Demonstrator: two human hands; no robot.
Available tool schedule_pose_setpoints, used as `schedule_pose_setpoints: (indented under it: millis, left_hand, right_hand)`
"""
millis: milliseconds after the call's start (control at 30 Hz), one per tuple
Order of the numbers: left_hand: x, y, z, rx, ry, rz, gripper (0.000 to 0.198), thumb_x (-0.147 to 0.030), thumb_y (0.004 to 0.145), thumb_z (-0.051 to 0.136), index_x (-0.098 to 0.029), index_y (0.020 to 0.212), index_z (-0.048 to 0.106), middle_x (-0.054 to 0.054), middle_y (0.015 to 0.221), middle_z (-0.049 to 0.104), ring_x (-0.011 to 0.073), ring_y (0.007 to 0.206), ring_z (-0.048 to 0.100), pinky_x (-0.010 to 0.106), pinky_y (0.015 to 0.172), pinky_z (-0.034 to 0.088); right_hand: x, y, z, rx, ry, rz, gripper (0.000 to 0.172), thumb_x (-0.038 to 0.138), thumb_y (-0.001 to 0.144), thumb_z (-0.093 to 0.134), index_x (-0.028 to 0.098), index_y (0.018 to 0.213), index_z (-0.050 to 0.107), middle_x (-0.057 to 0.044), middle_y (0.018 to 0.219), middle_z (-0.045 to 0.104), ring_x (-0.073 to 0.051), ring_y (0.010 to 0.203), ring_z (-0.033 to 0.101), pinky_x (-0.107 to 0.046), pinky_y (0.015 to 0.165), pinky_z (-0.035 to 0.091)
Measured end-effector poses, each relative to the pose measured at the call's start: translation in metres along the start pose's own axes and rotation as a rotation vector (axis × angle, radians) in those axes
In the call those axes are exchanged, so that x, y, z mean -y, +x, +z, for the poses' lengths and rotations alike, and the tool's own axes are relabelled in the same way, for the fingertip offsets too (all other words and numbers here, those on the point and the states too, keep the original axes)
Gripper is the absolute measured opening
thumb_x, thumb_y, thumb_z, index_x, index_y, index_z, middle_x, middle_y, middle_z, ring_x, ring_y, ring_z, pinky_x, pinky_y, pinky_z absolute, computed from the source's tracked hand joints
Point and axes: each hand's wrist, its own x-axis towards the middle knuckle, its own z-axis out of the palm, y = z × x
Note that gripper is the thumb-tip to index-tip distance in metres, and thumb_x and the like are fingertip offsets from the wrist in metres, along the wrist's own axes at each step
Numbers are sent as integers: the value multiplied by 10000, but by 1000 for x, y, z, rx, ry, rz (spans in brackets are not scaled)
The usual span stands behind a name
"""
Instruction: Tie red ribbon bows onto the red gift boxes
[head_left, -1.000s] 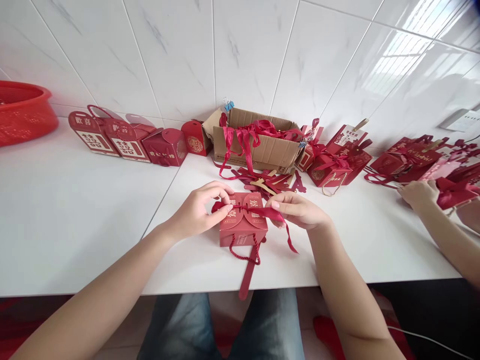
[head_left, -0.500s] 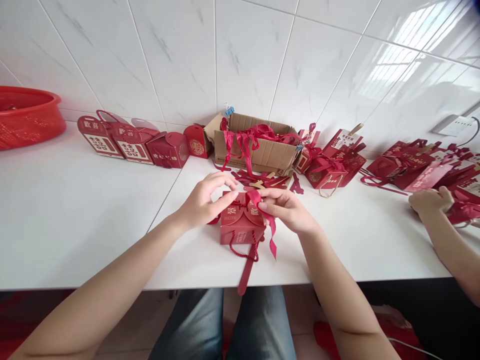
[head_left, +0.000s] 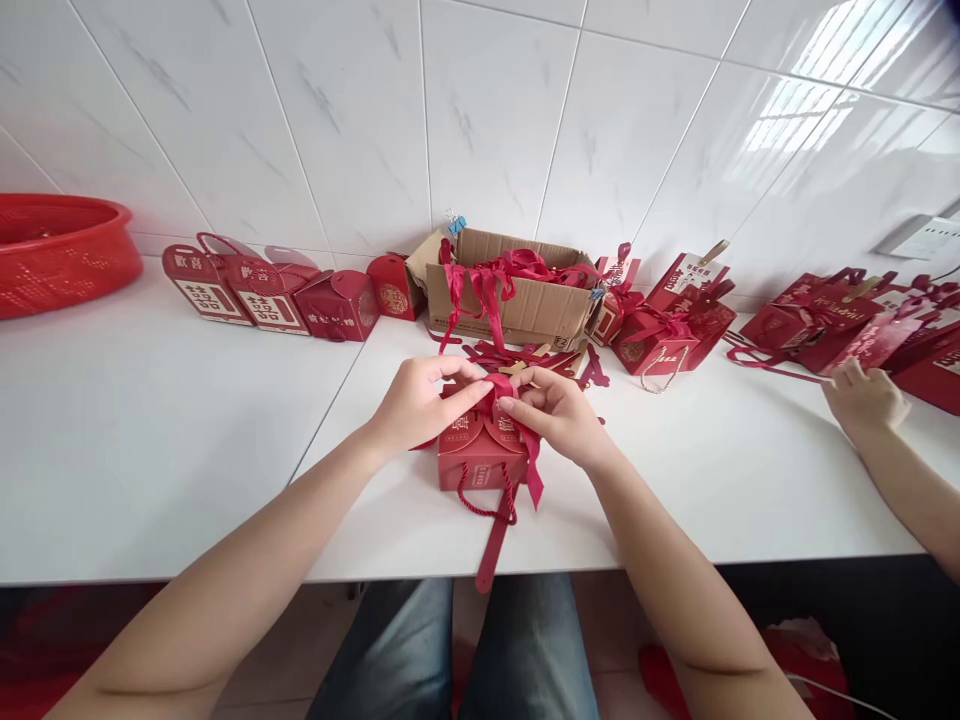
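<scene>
A small red gift box (head_left: 480, 462) with pale lettering stands upright on the white table in front of me, a twisted red cord hanging down its front. Over its top lies a red ribbon (head_left: 529, 455), one tail dangling at the right side. My left hand (head_left: 431, 400) pinches the ribbon from the left, thumb and index finger together. From the right, my right hand (head_left: 559, 412) grips the same ribbon between thumb and fingers. A flat dark-red strip (head_left: 491, 550) sticks out from under the box past the table's front edge.
Behind the box, a cardboard carton (head_left: 517, 305) holds red ribbons, with loose strips (head_left: 536, 358) before it. Finished-looking red boxes (head_left: 270, 300) line the wall, more (head_left: 660, 330) at right. A red basket (head_left: 67, 255) is far left. A co-worker's hand (head_left: 866, 395) is at right.
My hands have drawn closer together over the box top, and my left fingers now pinch the ribbon. The ribbon tail has shifted left. The co-worker's hand has opened out near the right-hand boxes.
</scene>
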Motion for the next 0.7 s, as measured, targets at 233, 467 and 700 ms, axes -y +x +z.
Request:
schedule_pose_setpoints:
  millis: [233, 467, 700]
  left_hand:
    - [7, -3, 1, -141, 77, 96, 96, -263, 801, 585, -182, 799, 637, 13, 793, 684, 154, 747, 625, 276, 742, 518]
    - [2, -4, 3, -161, 59, 139, 83, -212, 793, 564, -181, 774, 639, 2, 772, 682, 145, 729, 618, 255, 707, 503]
    - [-3, -3, 1, -49, -127, -62, 183, -277, 819, 560, -157, 724, 661, 17, 729, 670, 154, 707, 599, 256, 648, 472]
  right_hand:
    - [5, -1, -2, -8, -10, 28, 330, 495, 783, 674, 177, 829, 600, 17, 630, 590, -78, 513, 483, -210, 469, 372]
    - [3, -1, 9, -132, -138, -139, 275, 449, 767, 705, 179, 801, 664, -27, 760, 642, -116, 650, 533, -262, 606, 438]
    - [-1, 2, 14, -164, -251, -186, 306, 418, 750, 731, 209, 972, 704, 13, 646, 621, -122, 611, 550, -276, 656, 459]
